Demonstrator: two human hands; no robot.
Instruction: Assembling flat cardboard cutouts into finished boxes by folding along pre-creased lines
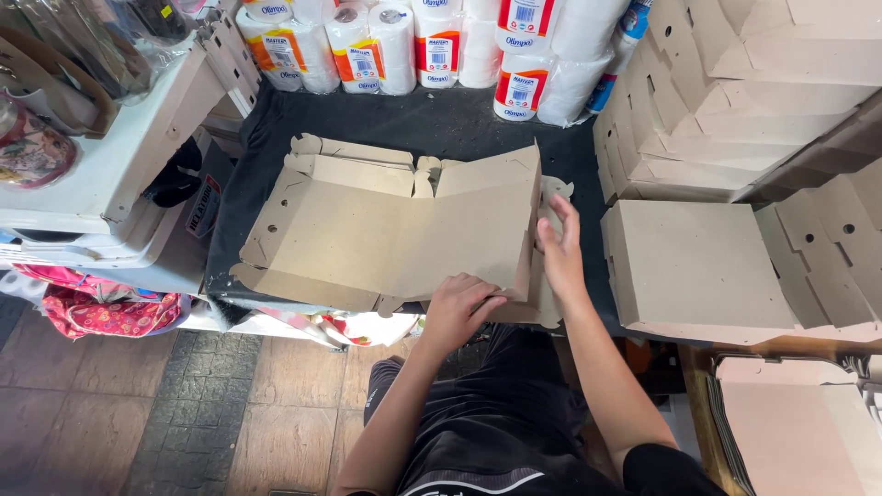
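**Flat cardboard box blank, both hands at its near right corner**

Object: a brown cardboard box blank [386, 230], partly folded, lying on the dark desk [404, 115] straight in front of the person. Its large panel lies flat; the rear flaps and the right side wall stand raised. Small round holes show along the left flap.

Left hand [459, 308]: at the blank's near edge, fingers curled down over the front flap, grip closed on the cardboard, knuckles up.

Right hand [560, 248]: just right of the left, palm against the outside of the raised right wall, fingers stretched flat and pointing away from the person. Grip open, pressing and not clasping.

Surroundings: a closed, folded box [698, 266] lies to the right on the desk, near the right hand but apart from it. Behind and beyond it, stacks of flat blanks [735, 101] lean in rows. Packs of paper rolls [413, 41] line the far edge of the desk. A white shelf unit [119, 156] stands to the left, with a pink patterned bag [101, 312] below it. Tiled floor [230, 404] below.
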